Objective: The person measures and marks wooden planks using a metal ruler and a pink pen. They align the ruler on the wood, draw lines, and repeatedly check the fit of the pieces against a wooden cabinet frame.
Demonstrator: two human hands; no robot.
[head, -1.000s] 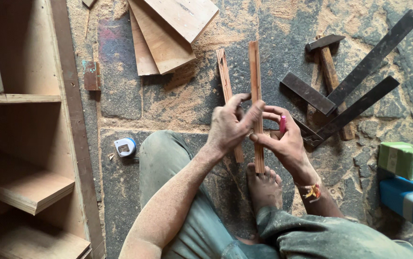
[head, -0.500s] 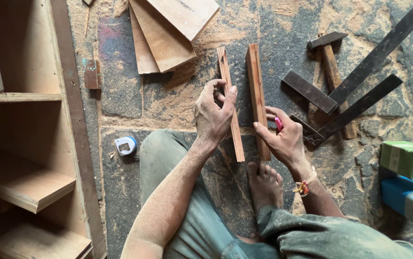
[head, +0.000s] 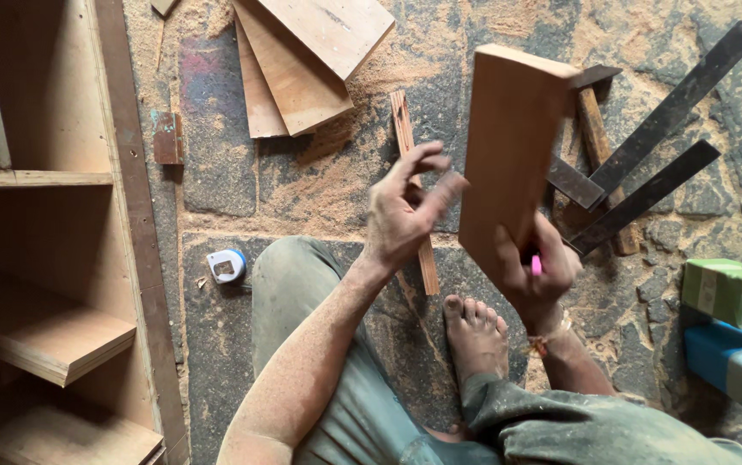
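the right hand's fingers (head: 509, 250) curl around the lower end of a flat wooden board (head: 509, 146), pinching it together with a small pink marker (head: 536, 264) that shows between the knuckles; the right hand (head: 533, 275) holds the board lifted off the floor, so it stands in the air in front of the person rather than lying with the other pieces. the left hand (head: 405, 211) is just beside it, empty, its fingers spread and half bent with the thumb angled toward the board's edge but not touching it as far as can be seen. the board's long axis runs nearly upright in the view, leaning a little, lower end in the grip near the bare foot (head: 474, 336) and upper end pointing away toward the metal squares (head: 655, 164) and the hammer (head: 599, 146) on the stone floor (head: 319, 189). a thin wooden strip (head: 414, 189) lies on the floor behind the left hand, its axis also running away from the person. as a judgement, the work looks to be in an early, checking stage: the board is picked up and turned for a look, no fresh line shows on its face, and any marking or cutting seems left to do. farther out lie stacked boards (head: 310, 60), a tape measure (head: 226, 265), a shelf unit (head: 43, 258) and a green box (head: 732, 293).
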